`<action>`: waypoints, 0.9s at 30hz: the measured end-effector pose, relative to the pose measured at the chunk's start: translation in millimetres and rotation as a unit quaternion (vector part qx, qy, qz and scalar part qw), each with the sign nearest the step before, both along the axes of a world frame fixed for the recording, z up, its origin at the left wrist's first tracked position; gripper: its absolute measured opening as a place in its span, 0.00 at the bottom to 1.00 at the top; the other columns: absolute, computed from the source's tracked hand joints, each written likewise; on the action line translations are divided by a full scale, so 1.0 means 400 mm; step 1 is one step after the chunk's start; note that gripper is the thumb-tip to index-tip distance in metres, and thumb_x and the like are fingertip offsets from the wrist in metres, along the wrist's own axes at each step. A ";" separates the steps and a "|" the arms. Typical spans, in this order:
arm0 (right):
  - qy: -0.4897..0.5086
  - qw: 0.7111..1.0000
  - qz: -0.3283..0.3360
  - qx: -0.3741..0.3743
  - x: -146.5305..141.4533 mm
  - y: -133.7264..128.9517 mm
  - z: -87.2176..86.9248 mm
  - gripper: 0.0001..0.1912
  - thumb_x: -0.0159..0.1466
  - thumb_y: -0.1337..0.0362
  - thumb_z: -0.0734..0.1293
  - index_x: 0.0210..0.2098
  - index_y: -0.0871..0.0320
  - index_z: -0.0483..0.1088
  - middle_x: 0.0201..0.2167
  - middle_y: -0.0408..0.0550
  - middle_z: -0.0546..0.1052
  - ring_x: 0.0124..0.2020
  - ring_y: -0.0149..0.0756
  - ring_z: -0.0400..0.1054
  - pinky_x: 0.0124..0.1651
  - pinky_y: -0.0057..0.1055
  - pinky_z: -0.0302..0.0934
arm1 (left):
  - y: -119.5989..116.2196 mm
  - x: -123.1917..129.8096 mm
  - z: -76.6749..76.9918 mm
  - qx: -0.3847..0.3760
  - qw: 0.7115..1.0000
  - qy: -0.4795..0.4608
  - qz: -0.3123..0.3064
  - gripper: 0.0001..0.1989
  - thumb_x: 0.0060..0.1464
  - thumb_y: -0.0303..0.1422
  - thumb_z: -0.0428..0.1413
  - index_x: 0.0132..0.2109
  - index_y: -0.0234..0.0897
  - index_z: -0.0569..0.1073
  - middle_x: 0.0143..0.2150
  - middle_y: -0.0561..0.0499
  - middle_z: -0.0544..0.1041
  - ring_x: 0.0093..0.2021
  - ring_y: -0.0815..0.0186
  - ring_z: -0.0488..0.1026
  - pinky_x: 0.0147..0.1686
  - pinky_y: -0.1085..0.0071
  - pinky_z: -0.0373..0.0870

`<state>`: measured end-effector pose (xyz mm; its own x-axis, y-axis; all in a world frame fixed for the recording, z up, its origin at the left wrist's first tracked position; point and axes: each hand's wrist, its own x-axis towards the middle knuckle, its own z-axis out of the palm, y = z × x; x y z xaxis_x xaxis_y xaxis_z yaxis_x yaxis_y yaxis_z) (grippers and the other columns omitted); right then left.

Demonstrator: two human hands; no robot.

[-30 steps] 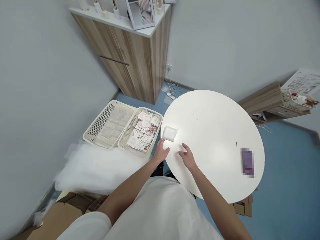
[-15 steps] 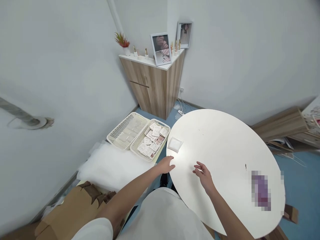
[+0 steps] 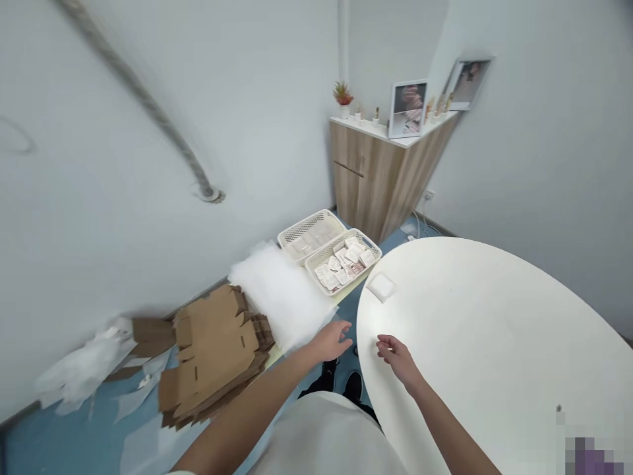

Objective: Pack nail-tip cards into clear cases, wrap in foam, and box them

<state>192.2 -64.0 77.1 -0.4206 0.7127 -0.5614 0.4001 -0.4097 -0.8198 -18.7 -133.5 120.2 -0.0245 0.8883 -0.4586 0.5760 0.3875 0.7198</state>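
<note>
My left hand (image 3: 332, 340) hangs in the gap between the low bench and the round white table (image 3: 475, 316), fingers apart and holding nothing. Over the table's near left edge is my right hand (image 3: 397, 357), its fingers loosely bent and parted, also empty. A small white padded packet (image 3: 382, 287) lies on the table near its left rim, beyond both hands. Left of my left hand is a stack of white foam sheets (image 3: 281, 297). Past the stack stands a white basket of printed cards (image 3: 324, 285), with a second basket holding clear packets (image 3: 284, 239) behind it.
Flattened brown cardboard boxes (image 3: 217, 349) are piled at the left, beside crumpled white wrapping (image 3: 89, 366) on the blue floor. A wooden corner cabinet (image 3: 366, 178) carries picture frames and a small plant. Cables (image 3: 420, 224) run along the floor. A blurred purple item (image 3: 593, 458) sits at lower right.
The view has swung to the left, so the cardboard pile shows more fully. My left hand has moved off the table's edge toward the foam sheets. The packet remains on the table.
</note>
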 end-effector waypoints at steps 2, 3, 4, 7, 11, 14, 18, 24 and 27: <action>-0.001 0.999 0.035 0.003 -0.023 -0.005 0.000 0.21 0.52 0.52 0.63 0.41 0.56 0.67 0.36 0.48 0.73 0.36 0.37 0.69 0.38 0.33 0.61 | -0.044 -0.020 0.013 0.012 1.000 0.009 0.014 0.25 0.50 0.42 0.49 0.55 0.38 0.62 0.53 0.44 0.67 0.47 0.60 0.68 0.44 0.65 0.65; 0.000 0.999 0.053 0.006 -0.037 -0.007 -0.001 0.21 0.52 0.52 0.63 0.42 0.56 0.67 0.36 0.48 0.73 0.35 0.37 0.69 0.38 0.33 0.61 | -0.065 -0.033 0.019 0.021 0.999 0.016 0.021 0.25 0.51 0.42 0.49 0.55 0.38 0.62 0.54 0.45 0.67 0.47 0.60 0.68 0.45 0.65 0.65; 0.002 0.997 0.071 0.010 -0.052 -0.011 -0.002 0.21 0.52 0.52 0.63 0.42 0.56 0.67 0.35 0.48 0.73 0.35 0.37 0.69 0.38 0.33 0.61 | -0.086 -0.047 0.025 0.032 0.999 0.025 0.027 0.25 0.51 0.43 0.48 0.55 0.39 0.62 0.54 0.45 0.67 0.48 0.60 0.68 0.45 0.65 0.65; 0.016 0.992 0.124 0.033 -0.105 -0.025 -0.009 0.21 0.52 0.51 0.62 0.41 0.56 0.67 0.35 0.47 0.73 0.34 0.37 0.69 0.37 0.33 0.62 | -0.147 -0.095 0.040 0.061 0.995 0.062 0.050 0.24 0.51 0.42 0.48 0.54 0.38 0.62 0.53 0.45 0.67 0.46 0.60 0.68 0.45 0.66 0.64; 0.021 0.977 0.195 0.083 -0.193 -0.052 -0.018 0.21 0.52 0.51 0.62 0.42 0.56 0.68 0.34 0.47 0.74 0.35 0.38 0.69 0.38 0.34 0.63 | -0.234 -0.167 0.059 0.079 0.988 0.104 0.081 0.23 0.52 0.40 0.48 0.54 0.37 0.63 0.51 0.45 0.69 0.46 0.60 0.68 0.45 0.66 0.63; 0.008 0.959 0.253 0.125 -0.270 -0.084 -0.015 0.22 0.53 0.52 0.61 0.43 0.58 0.68 0.37 0.49 0.73 0.39 0.39 0.68 0.41 0.34 0.62 | -0.318 -0.232 0.075 0.079 0.983 0.126 0.109 0.23 0.51 0.40 0.48 0.54 0.36 0.63 0.51 0.44 0.69 0.46 0.60 0.68 0.45 0.67 0.63; -0.013 0.916 0.365 0.167 -0.377 -0.148 0.002 0.22 0.55 0.54 0.60 0.45 0.59 0.66 0.41 0.52 0.72 0.39 0.38 0.68 0.42 0.34 0.62 | -0.462 -0.328 0.082 0.044 0.976 0.149 0.155 0.24 0.50 0.42 0.49 0.53 0.37 0.64 0.51 0.44 0.69 0.50 0.56 0.66 0.47 0.65 0.62; -0.077 0.841 0.447 0.296 -0.532 -0.280 0.021 0.23 0.56 0.59 0.60 0.50 0.57 0.63 0.54 0.55 0.63 0.53 0.43 0.59 0.51 0.35 0.56 | -0.649 -0.443 0.045 -0.026 0.969 0.170 0.175 0.27 0.49 0.44 0.49 0.54 0.36 0.63 0.54 0.42 0.67 0.53 0.54 0.64 0.49 0.62 0.60; -0.118 0.806 0.453 0.362 -0.600 -0.340 0.019 0.27 0.53 0.61 0.63 0.53 0.58 0.61 0.60 0.56 0.53 0.60 0.47 0.48 0.57 0.38 0.49 | -0.701 -0.478 0.021 -0.040 0.969 0.159 0.186 0.28 0.47 0.43 0.51 0.54 0.36 0.63 0.54 0.41 0.67 0.54 0.53 0.63 0.49 0.62 0.60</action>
